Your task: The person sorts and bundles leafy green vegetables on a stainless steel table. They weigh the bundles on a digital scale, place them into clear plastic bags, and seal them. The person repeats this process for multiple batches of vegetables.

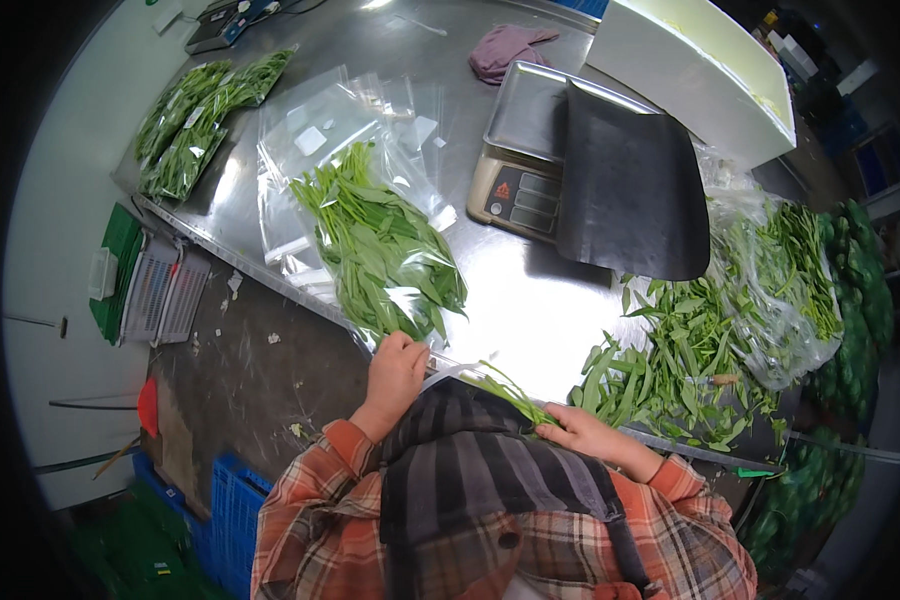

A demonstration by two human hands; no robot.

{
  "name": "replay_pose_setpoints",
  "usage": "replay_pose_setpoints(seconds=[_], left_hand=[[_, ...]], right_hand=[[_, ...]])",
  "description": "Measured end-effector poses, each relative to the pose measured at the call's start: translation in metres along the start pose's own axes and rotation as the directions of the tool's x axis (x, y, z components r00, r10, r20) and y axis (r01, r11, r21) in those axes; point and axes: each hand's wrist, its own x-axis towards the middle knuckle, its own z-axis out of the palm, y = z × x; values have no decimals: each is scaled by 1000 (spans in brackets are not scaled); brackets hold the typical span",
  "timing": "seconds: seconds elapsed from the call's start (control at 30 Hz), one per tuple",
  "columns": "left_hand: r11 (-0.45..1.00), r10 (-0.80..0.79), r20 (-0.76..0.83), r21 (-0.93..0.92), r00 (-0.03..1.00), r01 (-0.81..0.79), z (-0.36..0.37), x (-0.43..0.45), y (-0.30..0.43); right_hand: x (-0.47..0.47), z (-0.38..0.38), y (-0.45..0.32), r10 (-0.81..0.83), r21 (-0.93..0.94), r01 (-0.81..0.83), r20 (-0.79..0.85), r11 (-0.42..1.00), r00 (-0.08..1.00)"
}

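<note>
My left hand pinches the near end of a clear plastic bag at the table's front edge. A bunch of leafy greens, which look like water spinach, lies in that bag, stems pointing away from me. Low in front of my apron, my right hand grips a few loose green stems. To the right of it spreads a heap of loose leafy greens. A large crumpled clear bag with more greens lies behind the heap.
A digital scale stands mid-table, partly covered by a black sheet. Behind it are a purple cloth and a white foam box. Packed bags of greens lie at far left. A wooden-handled tool rests among the loose greens.
</note>
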Motion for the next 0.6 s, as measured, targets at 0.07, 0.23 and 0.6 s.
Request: replay_pose_setpoints(seconds=[0.07,0.23,0.6], left_hand=[[999,15,-16,-42,1000,-15,-6,4,5],[986,148,-79,-70,986,-154,-21,18,17],[703,-206,121,-672,971,232,-48,47,15]], right_hand=[[11,3,-15,-35,-145,25,-66,989,997],[62,27,-43,-87,-485,-55,-267,873,960],[106,23,-41,48,-440,-275,-461,855,886]])
